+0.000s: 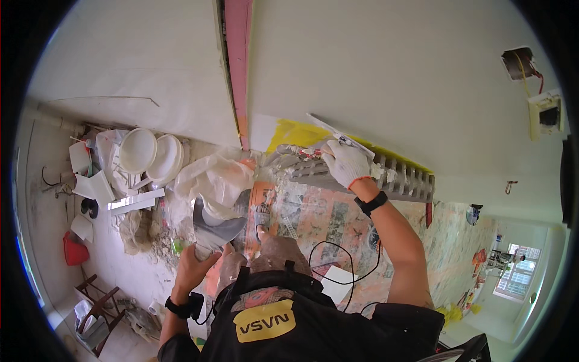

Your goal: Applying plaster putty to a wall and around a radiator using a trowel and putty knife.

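My gloved right hand (345, 163) is closed on a red-handled scraper (310, 152) with a long flat blade (319, 120), held against the lower wall by a yellow patch (286, 133) above a grey ribbed, radiator-like fixture (398, 184) with white smears. My bare left hand (192, 265), lower left, grips the edge of a grey flat-sided tool or container (217, 232) bearing white material; its exact shape is unclear. My sandalled foot (262, 214) rests on the orange-striped floor covering (322, 214) between my hands.
White buckets (139, 151), crumpled plastic (199, 178), offcuts and a red container (76, 247) crowd the left floor. A folding wooden chair (96, 311) stands lower left. A black cable (350, 265) loops across the floor. A vertical pink strip (238, 60) runs up the wall; wired boxes (517, 63) sit right.
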Demonstrator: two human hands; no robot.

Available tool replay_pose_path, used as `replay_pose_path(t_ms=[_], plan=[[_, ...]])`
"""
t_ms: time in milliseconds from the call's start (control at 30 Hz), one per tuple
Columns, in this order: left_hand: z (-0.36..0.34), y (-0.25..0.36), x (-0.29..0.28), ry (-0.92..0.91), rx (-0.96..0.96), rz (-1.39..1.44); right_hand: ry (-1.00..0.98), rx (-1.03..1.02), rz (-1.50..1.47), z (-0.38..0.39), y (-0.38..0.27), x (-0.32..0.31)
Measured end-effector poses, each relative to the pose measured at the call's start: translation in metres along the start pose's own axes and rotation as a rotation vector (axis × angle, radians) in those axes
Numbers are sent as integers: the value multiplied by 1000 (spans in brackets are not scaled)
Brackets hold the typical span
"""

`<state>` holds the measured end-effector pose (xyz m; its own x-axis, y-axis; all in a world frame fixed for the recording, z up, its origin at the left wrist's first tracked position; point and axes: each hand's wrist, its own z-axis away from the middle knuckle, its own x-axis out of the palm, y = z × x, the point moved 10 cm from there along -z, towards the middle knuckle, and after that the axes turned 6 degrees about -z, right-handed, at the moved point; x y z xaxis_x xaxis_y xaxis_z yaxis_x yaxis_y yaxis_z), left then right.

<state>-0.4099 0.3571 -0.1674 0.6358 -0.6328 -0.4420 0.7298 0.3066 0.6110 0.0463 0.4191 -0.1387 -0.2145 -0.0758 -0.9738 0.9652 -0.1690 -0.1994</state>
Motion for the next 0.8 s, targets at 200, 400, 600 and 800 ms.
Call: replay_pose_path(t_ms=[200, 400, 600, 800], plan=[[2, -4, 5, 42, 13, 23, 76, -88, -8, 4, -10, -2], [-2, 2, 11, 38, 28, 27, -47, -15, -7, -16, -12, 16], [5, -1, 9, 49, 39, 59, -32, 30, -70, -16, -6, 10], [6, 3, 2, 60, 47, 42, -58, -62, -236, 9, -42, 9]])
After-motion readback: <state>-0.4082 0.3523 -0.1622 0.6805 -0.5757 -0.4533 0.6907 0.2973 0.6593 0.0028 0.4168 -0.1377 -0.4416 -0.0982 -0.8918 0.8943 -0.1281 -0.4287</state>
